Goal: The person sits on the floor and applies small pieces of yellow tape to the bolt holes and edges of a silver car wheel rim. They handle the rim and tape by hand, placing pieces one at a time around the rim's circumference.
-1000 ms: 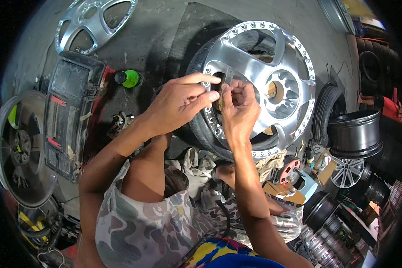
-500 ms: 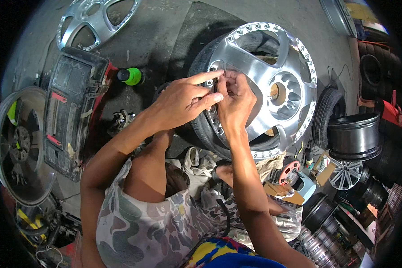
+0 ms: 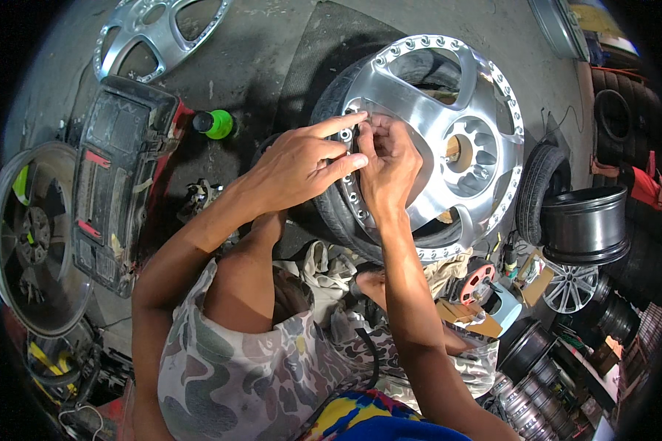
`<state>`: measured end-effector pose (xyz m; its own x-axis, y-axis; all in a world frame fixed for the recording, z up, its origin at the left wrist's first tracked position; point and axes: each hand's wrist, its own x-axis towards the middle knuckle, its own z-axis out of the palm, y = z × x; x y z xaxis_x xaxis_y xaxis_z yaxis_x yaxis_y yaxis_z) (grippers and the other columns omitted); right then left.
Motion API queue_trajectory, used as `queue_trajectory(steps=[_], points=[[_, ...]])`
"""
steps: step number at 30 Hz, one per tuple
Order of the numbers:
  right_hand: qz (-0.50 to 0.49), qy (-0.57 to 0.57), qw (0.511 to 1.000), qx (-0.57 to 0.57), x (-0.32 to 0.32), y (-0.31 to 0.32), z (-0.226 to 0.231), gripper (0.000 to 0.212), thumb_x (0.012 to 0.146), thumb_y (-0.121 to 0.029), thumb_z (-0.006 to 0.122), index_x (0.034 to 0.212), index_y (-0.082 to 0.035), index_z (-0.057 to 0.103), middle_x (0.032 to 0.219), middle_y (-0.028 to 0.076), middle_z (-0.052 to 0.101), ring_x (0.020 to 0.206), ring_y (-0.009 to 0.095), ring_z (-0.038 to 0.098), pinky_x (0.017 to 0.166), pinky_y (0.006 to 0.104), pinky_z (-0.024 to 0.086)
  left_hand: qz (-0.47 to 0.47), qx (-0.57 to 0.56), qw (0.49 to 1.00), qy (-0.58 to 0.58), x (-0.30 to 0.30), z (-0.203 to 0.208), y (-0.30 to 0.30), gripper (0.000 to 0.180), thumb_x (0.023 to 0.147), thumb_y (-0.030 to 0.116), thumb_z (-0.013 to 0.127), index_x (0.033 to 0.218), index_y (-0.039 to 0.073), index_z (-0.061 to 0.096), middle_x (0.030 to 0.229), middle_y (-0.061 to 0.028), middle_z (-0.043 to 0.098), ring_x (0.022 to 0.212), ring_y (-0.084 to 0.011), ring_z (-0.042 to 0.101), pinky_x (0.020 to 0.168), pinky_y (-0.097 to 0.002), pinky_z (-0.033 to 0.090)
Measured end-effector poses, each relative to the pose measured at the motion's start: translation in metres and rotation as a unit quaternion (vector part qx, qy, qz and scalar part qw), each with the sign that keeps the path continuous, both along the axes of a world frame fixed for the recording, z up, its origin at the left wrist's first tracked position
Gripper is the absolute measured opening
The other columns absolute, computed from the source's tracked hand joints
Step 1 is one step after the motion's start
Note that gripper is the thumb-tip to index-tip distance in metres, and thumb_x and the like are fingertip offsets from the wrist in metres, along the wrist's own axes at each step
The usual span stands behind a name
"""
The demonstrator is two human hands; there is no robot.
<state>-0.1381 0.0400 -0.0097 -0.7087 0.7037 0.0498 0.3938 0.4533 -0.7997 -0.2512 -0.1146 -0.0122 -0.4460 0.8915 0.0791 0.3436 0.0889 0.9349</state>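
A silver wheel face with bolts and holes around its rim lies on a black tyre in front of me. Over the left part of that rim is my left hand, its index finger and thumb stretched out and apart. The index fingertip reaches the rim beside the fingertips of my right hand. My right hand rests against the wheel face with thumb and fingers pinched together. Whatever is between them is too small or hidden to name. A bolt shows in the rim just under my left fingers.
A black toolbox stands to the left, with a green bottle beside it. Another silver wheel face lies at the far left. On the right are a dark rim, a tyre and an opened cardboard box.
My hands stay nearly in place, with only slight finger movement at the rim. The view of the wheel shifts a little.
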Motion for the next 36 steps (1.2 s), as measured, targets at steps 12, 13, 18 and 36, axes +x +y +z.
queue_trajectory(steps=[12, 13, 18, 36], points=[[0.010, 0.022, 1.000, 0.000, 0.000, 0.001, -0.003, 0.014, 0.101, -0.006, 0.079, 0.113, 0.001, 0.079, 0.100, 0.016, 0.079, 0.083, 0.025, 0.079, 0.080, 0.0389, 0.061, -0.004, -0.015, 1.000, 0.011, -0.001, 0.006, -0.002, 0.041, 0.106, 0.022, 0.076, 0.080, -0.008, 0.065, 0.162, -0.0208, 0.063, 0.092, -0.0358, 0.077, 0.077, -0.0411, 0.057], [0.015, 0.020, 1.000, -0.002, 0.000, 0.001, -0.005, 0.014, 0.101, -0.006, 0.079, 0.113, 0.001, 0.079, 0.100, 0.016, 0.079, 0.082, 0.025, 0.079, 0.079, 0.0389, 0.061, 0.002, -0.010, 1.000, 0.017, 0.000, 0.002, -0.002, 0.042, 0.105, 0.022, 0.076, 0.079, -0.008, 0.064, 0.161, -0.0208, 0.063, 0.091, -0.0358, 0.076, 0.076, -0.0413, 0.056], [0.031, -0.019, 0.999, -0.017, 0.000, 0.001, 0.003, 0.014, 0.100, -0.006, 0.080, 0.113, 0.001, 0.079, 0.099, 0.016, 0.080, 0.082, 0.025, 0.079, 0.079, 0.0391, 0.062, -0.006, -0.039, 0.999, 0.008, 0.000, 0.006, -0.007, 0.043, 0.104, 0.023, 0.076, 0.078, -0.008, 0.061, 0.162, -0.0206, 0.063, 0.094, -0.0369, 0.077, 0.077, -0.0415, 0.057], [0.042, 0.002, 0.998, 0.043, 0.000, 0.007, 0.002, 0.016, 0.100, -0.009, 0.079, 0.113, 0.001, 0.079, 0.107, 0.020, 0.081, 0.096, 0.035, 0.081, 0.086, 0.0436, 0.062, 0.002, 0.004, 1.000, 0.023, 0.002, 0.000, -0.001, 0.040, 0.104, 0.022, 0.079, 0.080, -0.007, 0.063, 0.162, -0.0213, 0.063, 0.086, -0.0356, 0.075, 0.074, -0.0413, 0.056]])
